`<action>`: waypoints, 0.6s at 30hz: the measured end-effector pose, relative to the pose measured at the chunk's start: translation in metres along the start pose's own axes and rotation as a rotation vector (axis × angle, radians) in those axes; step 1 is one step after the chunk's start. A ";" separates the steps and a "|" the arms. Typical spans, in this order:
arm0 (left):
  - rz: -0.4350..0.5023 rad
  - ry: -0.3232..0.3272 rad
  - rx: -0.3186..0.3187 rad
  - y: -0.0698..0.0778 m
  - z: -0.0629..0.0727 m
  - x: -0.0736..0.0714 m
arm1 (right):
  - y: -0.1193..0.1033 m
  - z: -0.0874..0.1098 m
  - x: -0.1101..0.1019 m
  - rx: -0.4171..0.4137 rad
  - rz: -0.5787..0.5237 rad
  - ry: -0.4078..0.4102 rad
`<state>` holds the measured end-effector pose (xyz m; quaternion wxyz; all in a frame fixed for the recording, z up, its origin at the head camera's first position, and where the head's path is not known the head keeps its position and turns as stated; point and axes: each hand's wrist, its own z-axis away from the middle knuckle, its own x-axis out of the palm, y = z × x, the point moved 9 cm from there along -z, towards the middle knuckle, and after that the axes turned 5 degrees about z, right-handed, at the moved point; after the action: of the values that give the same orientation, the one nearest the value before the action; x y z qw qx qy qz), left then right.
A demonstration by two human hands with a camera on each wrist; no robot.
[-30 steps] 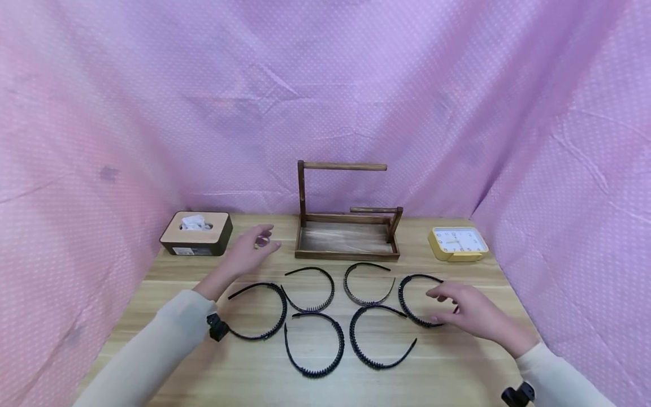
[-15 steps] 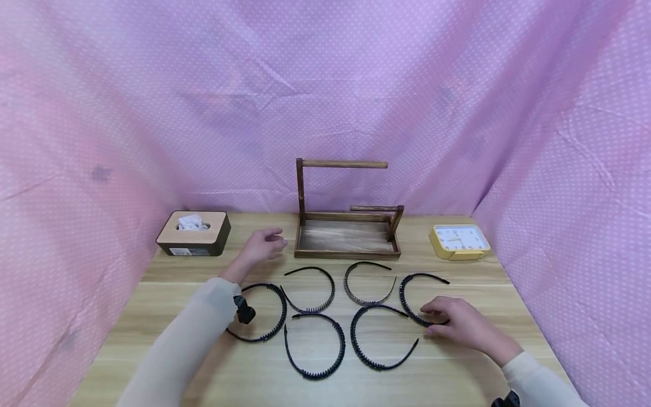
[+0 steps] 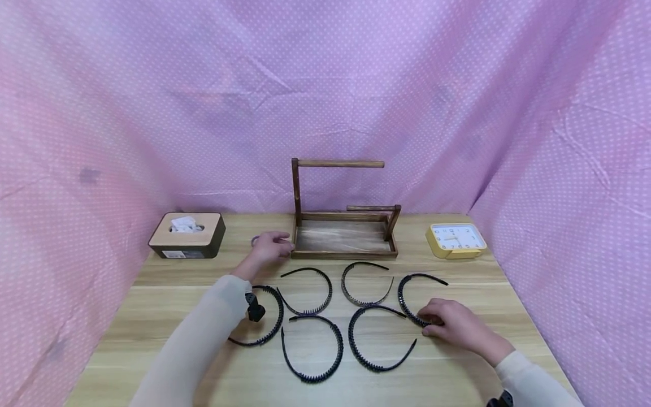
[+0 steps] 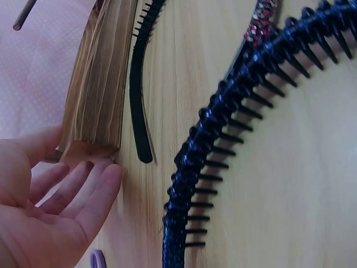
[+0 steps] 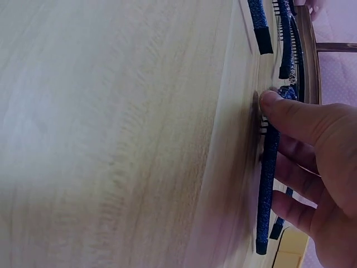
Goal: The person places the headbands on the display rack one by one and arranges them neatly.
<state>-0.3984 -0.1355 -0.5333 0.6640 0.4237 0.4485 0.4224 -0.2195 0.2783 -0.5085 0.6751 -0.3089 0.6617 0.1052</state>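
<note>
My left hand (image 3: 273, 247) is at the left end of a brown wooden rack (image 3: 346, 255), which has a shallow tray and two bars. In the left wrist view, its fingers (image 4: 97, 206) reach extended to the tray's end. My right hand (image 3: 454, 326) pinches the lower band of the rightmost black headband (image 3: 402, 297), fingers on one side and thumb (image 5: 287, 114) on the other. That headband shows dark blue and glittery in the right wrist view. Its toothed middle faces left, and the hand hides its lower end.
Several more toothed headbands lie on the table, among them a front left one (image 3: 339, 345) and a front right one (image 3: 352, 339). A tissue box (image 3: 190, 249) stands back left, a yellow clock (image 3: 458, 237) back right. A small purple loop (image 4: 97, 258) lies near my left hand.
My left hand has moved right to the rack's tray. My right hand has come down and left onto the rightmost headband and now pinches it.
</note>
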 end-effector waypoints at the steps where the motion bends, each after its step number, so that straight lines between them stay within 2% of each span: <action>1: 0.006 -0.001 0.000 0.000 0.000 0.001 | -0.001 0.000 0.000 -0.004 0.003 0.000; 6: 0.039 -0.010 -0.010 -0.003 -0.001 0.006 | -0.006 -0.001 0.001 -0.029 0.010 0.002; 13: 0.006 0.032 -0.013 -0.003 0.002 0.005 | -0.008 -0.002 0.002 -0.029 0.000 -0.012; 18: -0.007 0.050 -0.017 0.000 0.006 0.005 | -0.010 -0.001 -0.006 -0.026 0.041 0.070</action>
<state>-0.3915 -0.1314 -0.5332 0.6576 0.4058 0.4630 0.4342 -0.2157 0.2713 -0.5000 0.6452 -0.3075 0.6896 0.1170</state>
